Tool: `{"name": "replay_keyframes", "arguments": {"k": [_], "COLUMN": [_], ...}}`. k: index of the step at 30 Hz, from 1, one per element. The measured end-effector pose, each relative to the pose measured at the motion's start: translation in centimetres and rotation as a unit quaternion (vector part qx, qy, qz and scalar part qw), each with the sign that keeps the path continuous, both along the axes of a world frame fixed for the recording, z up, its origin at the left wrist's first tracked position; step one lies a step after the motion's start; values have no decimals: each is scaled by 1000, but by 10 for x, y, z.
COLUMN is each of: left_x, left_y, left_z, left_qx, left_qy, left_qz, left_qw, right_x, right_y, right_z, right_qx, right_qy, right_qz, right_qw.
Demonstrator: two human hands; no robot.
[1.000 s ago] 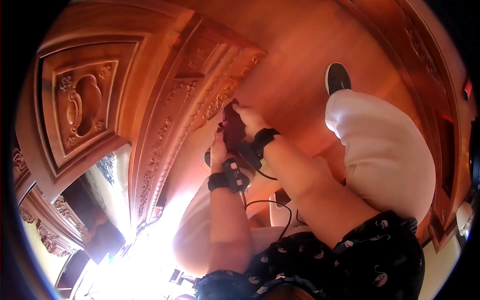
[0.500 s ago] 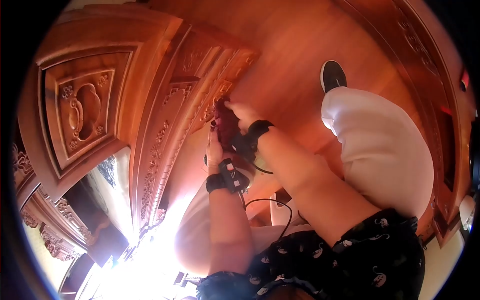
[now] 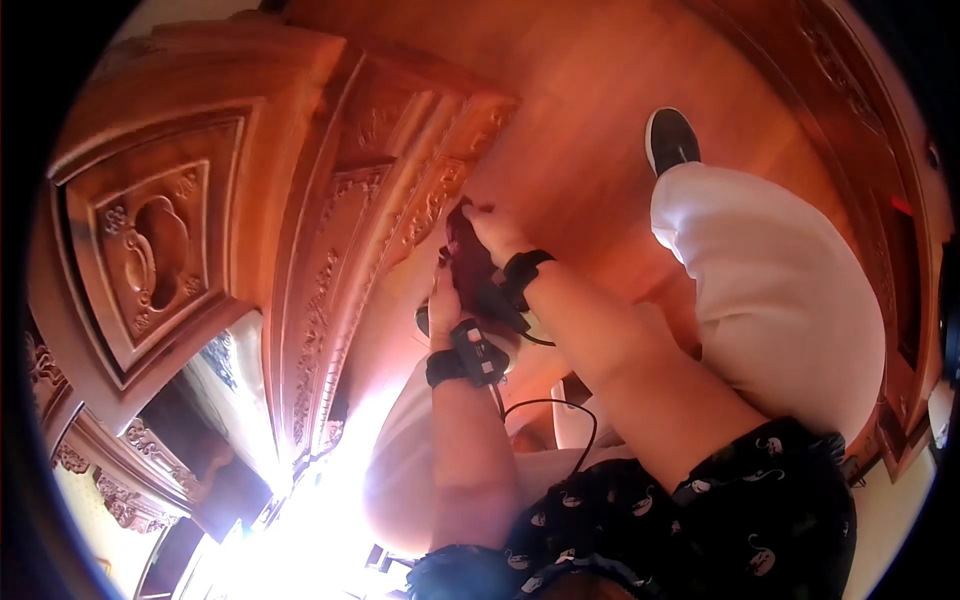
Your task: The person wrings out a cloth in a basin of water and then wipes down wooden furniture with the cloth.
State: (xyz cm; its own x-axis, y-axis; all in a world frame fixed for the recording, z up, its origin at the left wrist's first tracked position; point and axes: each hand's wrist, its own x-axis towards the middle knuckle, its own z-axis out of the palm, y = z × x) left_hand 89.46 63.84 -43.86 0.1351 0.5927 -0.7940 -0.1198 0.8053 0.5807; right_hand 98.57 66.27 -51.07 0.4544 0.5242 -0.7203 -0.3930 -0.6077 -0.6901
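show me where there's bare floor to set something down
Widest: floor between cabinet and shoe. Narrower: between right forearm and bent leg. Crowded: around the dark red item, with left hand, right hand and straps close together.

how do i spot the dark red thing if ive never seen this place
Start at the carved cabinet on the left of the view. Right of it are the left hand and right hand, with the dark red thing held between them. Its wine colour sets it apart from the black wrist straps.
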Motion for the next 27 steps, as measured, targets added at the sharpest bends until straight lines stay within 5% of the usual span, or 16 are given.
{"name": "replay_keyframes", "arguments": {"k": [1, 3, 6, 9, 11, 13, 16, 18, 22, 25, 26, 27], "left_x": [-10, -33, -12, -21, -46, -48, -52, -61, -72, -61, -51, -45], "left_y": [-2, 8, 13, 20, 13, 5, 3, 8, 18, 9, 3, -4], "left_z": [-10, -35, -16, -10, -44, -44, -50, -57, -54, -30, -15, -6], "left_qx": [-7, 71, 15, -17, 29, 62, -59, 153, 139, 240, 101, -45], "left_qy": [2, 108, 38, 79, 85, 97, 63, 207, 118, 242, 129, 8], "left_qz": [5, -177, -36, -66, -91, -110, -79, -286, -182, -274, -113, 54], "left_qw": [1000, 976, 999, 995, 992, 987, 993, 923, 966, 899, 980, 997], "right_x": [3, 9, 13, 6, -17, -16, -11, -1, -7, -15, -21, -26], "right_y": [-6, -3, 6, 7, 2, -5, -4, 1, 13, 12, 10, 6], "right_z": [11, 27, 44, 26, -30, -23, -3, 16, 22, 20, 21, 22], "right_qx": [-8, 37, 153, 42, -15, -18, -7, 62, 62, 83, 106, 128], "right_qy": [29, 7, -11, -31, 84, 123, 152, 149, 115, 116, 90, 63], "right_qz": [-59, -73, -135, -40, 0, -12, -111, -190, -165, -122, -88, -54], "right_qw": [998, 997, 979, 998, 996, 992, 982, 968, 977, 982, 986, 988]}}
